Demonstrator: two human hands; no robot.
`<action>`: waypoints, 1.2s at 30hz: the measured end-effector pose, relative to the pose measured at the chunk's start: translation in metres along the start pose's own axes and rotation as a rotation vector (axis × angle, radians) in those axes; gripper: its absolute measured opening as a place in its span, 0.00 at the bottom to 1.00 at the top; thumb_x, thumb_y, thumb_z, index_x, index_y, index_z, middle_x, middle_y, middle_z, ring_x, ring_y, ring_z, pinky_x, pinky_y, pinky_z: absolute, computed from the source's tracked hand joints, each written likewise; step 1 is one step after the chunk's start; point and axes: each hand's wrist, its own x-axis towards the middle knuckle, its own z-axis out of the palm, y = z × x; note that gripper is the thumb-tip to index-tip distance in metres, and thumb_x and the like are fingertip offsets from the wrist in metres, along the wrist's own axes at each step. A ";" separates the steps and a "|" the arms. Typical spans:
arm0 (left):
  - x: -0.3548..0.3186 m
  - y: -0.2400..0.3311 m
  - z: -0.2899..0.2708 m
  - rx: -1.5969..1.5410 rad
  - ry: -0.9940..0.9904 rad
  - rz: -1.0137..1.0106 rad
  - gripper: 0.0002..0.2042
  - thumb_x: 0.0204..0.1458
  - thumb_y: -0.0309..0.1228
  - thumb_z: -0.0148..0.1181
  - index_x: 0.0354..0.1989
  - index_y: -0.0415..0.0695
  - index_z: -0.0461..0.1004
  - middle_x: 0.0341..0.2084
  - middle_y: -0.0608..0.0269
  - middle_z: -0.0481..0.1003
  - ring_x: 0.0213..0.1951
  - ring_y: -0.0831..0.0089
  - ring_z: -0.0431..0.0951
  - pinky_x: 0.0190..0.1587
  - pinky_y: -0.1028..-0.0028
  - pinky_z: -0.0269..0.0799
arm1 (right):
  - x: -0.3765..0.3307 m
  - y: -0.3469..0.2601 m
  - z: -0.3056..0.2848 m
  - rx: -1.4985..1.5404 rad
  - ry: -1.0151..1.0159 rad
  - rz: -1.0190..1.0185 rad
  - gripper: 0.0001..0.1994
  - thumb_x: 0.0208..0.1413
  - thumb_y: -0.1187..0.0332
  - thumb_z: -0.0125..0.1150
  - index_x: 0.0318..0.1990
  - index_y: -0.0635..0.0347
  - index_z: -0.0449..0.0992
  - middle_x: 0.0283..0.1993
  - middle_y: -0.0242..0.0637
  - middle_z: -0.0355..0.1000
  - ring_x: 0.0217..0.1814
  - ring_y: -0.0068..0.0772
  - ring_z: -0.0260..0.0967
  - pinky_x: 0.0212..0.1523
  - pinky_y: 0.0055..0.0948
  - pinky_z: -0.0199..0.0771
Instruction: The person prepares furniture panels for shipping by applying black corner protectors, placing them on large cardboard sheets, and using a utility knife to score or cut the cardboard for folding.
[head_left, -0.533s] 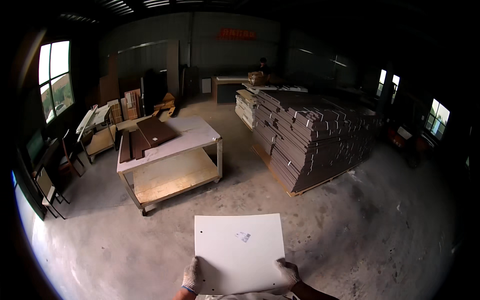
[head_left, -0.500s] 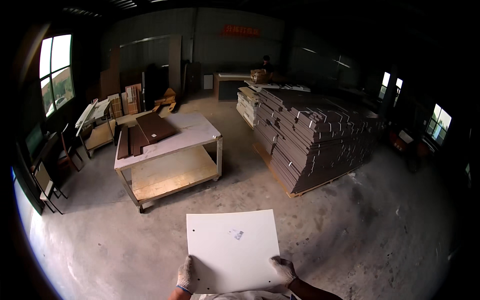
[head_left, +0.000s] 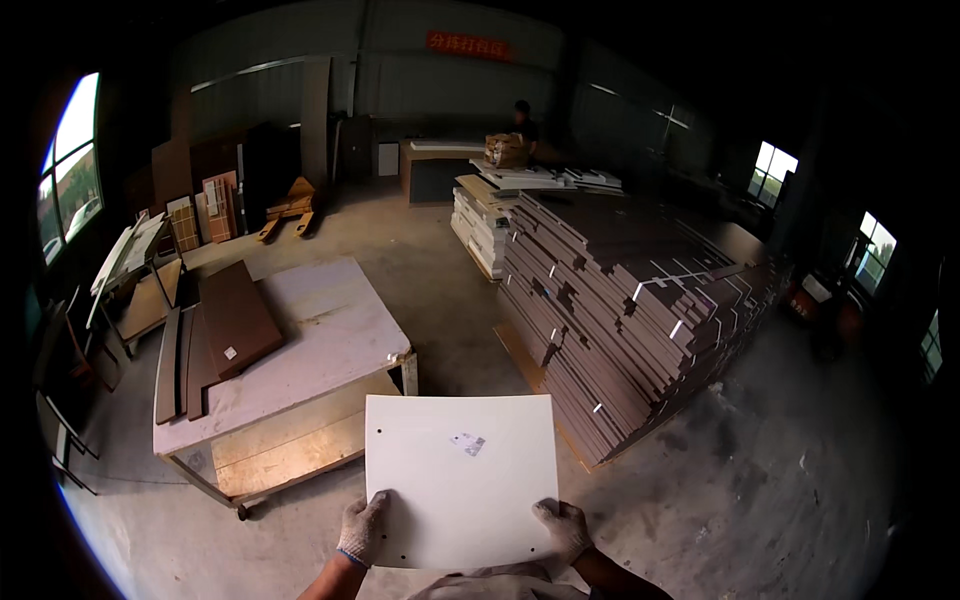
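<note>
Both gloved hands grip a white rectangular panel (head_left: pixel 462 480) by its near edge: the left hand (head_left: pixel 362 527) is closed on the lower left corner, the right hand (head_left: pixel 563 528) on the lower right corner. That panel is held flat out in front of the person, above the concrete floor (head_left: pixel 780 480). A small white label with a dark printed patch (head_left: pixel 467 444) sits near the middle of its upper half, and small drilled holes dot its left edge.

Just beyond it to the left stands a wheeled worktop (head_left: pixel 300 345) carrying dark brown boards (head_left: pixel 232 320), one with a small pale sticker (head_left: pixel 229 352). To the right rises a big stack of dark brown panels (head_left: pixel 630 320), with white tags on some edges. Behind that lie lower piles of pale boards (head_left: pixel 480 220). On a counter at the far wall rests a tan cardboard box (head_left: pixel 506 150), with a person (head_left: pixel 522 118) behind it. High on the back wall hangs a long red sign (head_left: pixel 468 45).

Compared with half a second ago, the panel sits slightly further left against the floor, the worktop lies closer to its left corner, and the grip is unchanged.
</note>
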 end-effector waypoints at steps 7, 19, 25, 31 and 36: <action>0.304 0.074 0.131 0.239 -0.150 -0.032 0.18 0.69 0.44 0.63 0.46 0.38 0.83 0.31 0.66 0.81 0.29 0.77 0.78 0.31 0.73 0.74 | 0.281 -0.022 -0.041 -0.336 0.234 -0.077 0.16 0.66 0.59 0.66 0.48 0.63 0.86 0.42 0.40 0.86 0.45 0.26 0.81 0.45 0.33 0.80; 0.657 0.164 0.124 -0.342 0.264 0.114 0.24 0.70 0.51 0.60 0.53 0.39 0.80 0.42 0.59 0.83 0.42 0.66 0.83 0.44 0.63 0.82 | 0.845 -0.143 0.082 -0.676 -0.430 -0.237 0.30 0.57 0.44 0.76 0.41 0.70 0.85 0.36 0.45 0.84 0.38 0.29 0.79 0.40 0.36 0.78; 0.918 0.223 0.096 -0.350 0.407 0.226 0.32 0.71 0.59 0.53 0.62 0.39 0.76 0.48 0.57 0.83 0.48 0.63 0.84 0.51 0.62 0.82 | 1.075 -0.246 0.187 -0.609 -0.397 -0.128 0.37 0.51 0.36 0.78 0.38 0.72 0.83 0.34 0.49 0.82 0.36 0.35 0.79 0.40 0.41 0.78; 1.160 0.368 0.125 -0.276 0.183 0.153 0.24 0.69 0.50 0.61 0.54 0.38 0.80 0.43 0.59 0.84 0.42 0.66 0.84 0.46 0.63 0.82 | 1.305 -0.251 0.215 -0.272 -0.264 -0.085 0.27 0.57 0.49 0.79 0.46 0.70 0.85 0.40 0.44 0.84 0.42 0.33 0.82 0.45 0.38 0.82; 1.360 0.466 0.167 0.056 0.081 0.048 0.15 0.65 0.37 0.66 0.44 0.35 0.83 0.34 0.61 0.84 0.33 0.71 0.83 0.37 0.69 0.80 | 1.472 -0.269 0.244 0.009 -0.162 0.314 0.21 0.59 0.59 0.79 0.50 0.67 0.85 0.50 0.41 0.85 0.48 0.31 0.83 0.50 0.33 0.83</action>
